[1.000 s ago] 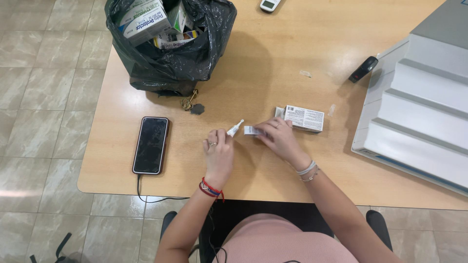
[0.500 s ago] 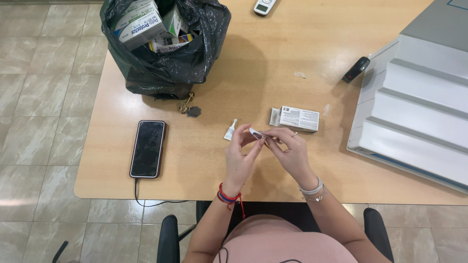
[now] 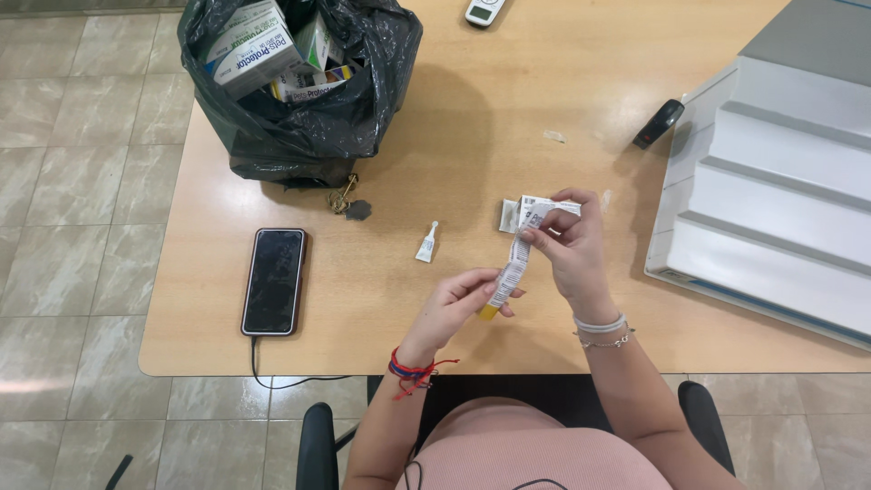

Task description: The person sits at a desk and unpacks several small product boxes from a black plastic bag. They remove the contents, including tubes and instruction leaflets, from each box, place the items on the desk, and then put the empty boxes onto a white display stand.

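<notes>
The step in hand looks like the unfolding of a printed paper leaflet. The long, narrow white strip of folded paper point(image 3: 513, 265) is stretched out slantwise in the air above the light wooden worktop point(image 3: 435, 136), held at both ends. The left hand point(image 3: 454, 308) pinches the lower end, its fingers point(image 3: 490, 277) closed on the paper near a small yellow patch at the tip. The right hand point(image 3: 572, 245) holds the upper end, its fingers point(image 3: 540, 238) clamped on the strip just in front of the small white cardboard carton point(image 3: 513, 211), which lies on the worktop partly hidden behind that hand.

To the left of the leaflet, apart from both hands, a small white squeeze tube point(image 3: 425, 243) with a pointed nozzle lies flat on the worktop. Further left rests a black smartphone point(image 3: 274, 281) with a cable running off the near edge. At the far left corner stands a black plastic bag point(image 3: 299, 100) holding several printed cartons, with a bunch of keys point(image 3: 349, 200) just beside its base. A white stepped plastic tray unit point(image 3: 780, 191) fills the right side.

By my judgement, the leaflet is open along its length only; opening it fully would call for a fresh grip on the side edges and a pull across the width, gently, as thin paper tears easily.
</notes>
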